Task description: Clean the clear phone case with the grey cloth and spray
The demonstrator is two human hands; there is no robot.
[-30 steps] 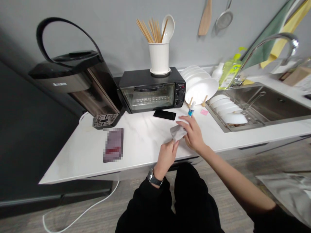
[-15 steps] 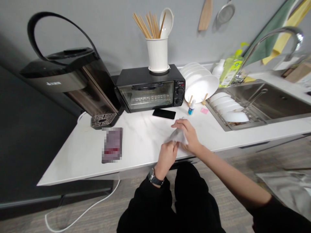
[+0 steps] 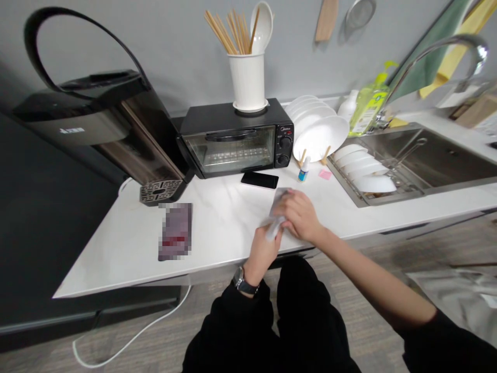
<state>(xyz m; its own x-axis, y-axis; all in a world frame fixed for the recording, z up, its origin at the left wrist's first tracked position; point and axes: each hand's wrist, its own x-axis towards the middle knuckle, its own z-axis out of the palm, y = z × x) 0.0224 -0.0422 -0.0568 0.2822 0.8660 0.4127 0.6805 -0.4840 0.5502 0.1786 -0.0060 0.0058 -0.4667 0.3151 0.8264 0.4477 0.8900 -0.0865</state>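
Observation:
Over the front of the counter, my left hand is closed on a thin greyish-white cloth, with a watch on that wrist. My right hand bends its fingers over the same cloth from the other side. A grey part of it shows beyond the right fingers. Whether anything lies inside the cloth is hidden by the fingers and blur. Beyond my hands lie a black phone and a small spray bottle with a blue label, standing upright. A pink slip is beside the bottle.
A toaster oven carries a white holder of chopsticks and a spoon. White plates stand in a rack by the sink, which holds bowls. At left are a tall dispenser and a blurred-out purple item.
My right hand has shifted over the cloth, its fingers now lower and more curled. The cloth has changed shape between both hands. The view has turned slightly.

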